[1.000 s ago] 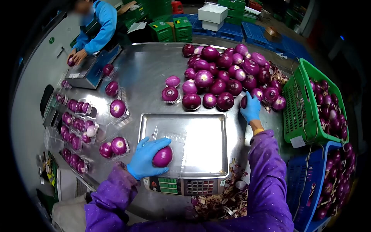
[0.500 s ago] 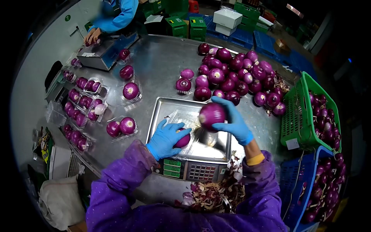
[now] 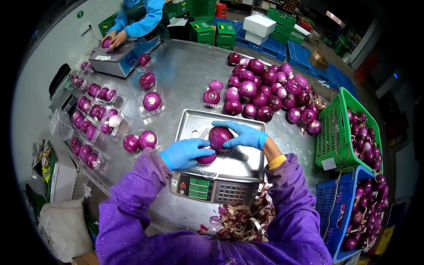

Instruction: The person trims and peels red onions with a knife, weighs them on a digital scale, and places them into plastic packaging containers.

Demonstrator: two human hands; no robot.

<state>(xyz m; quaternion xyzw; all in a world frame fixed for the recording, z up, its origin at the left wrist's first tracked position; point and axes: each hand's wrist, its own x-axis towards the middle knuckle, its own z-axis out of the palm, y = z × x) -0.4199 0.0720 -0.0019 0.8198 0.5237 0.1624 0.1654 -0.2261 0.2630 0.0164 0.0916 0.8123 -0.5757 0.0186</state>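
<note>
Both my hands wear blue gloves and meet over the metal pan (image 3: pixel 249 170) of a digital scale (image 3: pixel 212 189), whose green display is lit. My right hand (image 3: pixel 245 135) wraps a large red onion (image 3: pixel 220 138) from above and the right. Beside it, a second red onion (image 3: pixel 206 157) sits lower, with the fingers of my left hand (image 3: pixel 184 154) curled against it. The two onions appear to touch. Clear plastic shows around them on the pan, mostly hidden by my hands.
Loose red onions (image 3: pixel 265 88) are heaped at the back right. A green crate (image 3: pixel 327 139) and a blue crate (image 3: pixel 327 203) of onions stand right. Packed onion trays (image 3: pixel 92 112) line the left. Onion skins (image 3: pixel 243 221) lie in front. A co-worker's hands (image 3: pixel 115 39) hold an onion.
My right hand has moved left and down, carrying its onion next to the one under my left hand. The scale display now shows lit digits. The co-worker's hands have lifted an onion slightly.
</note>
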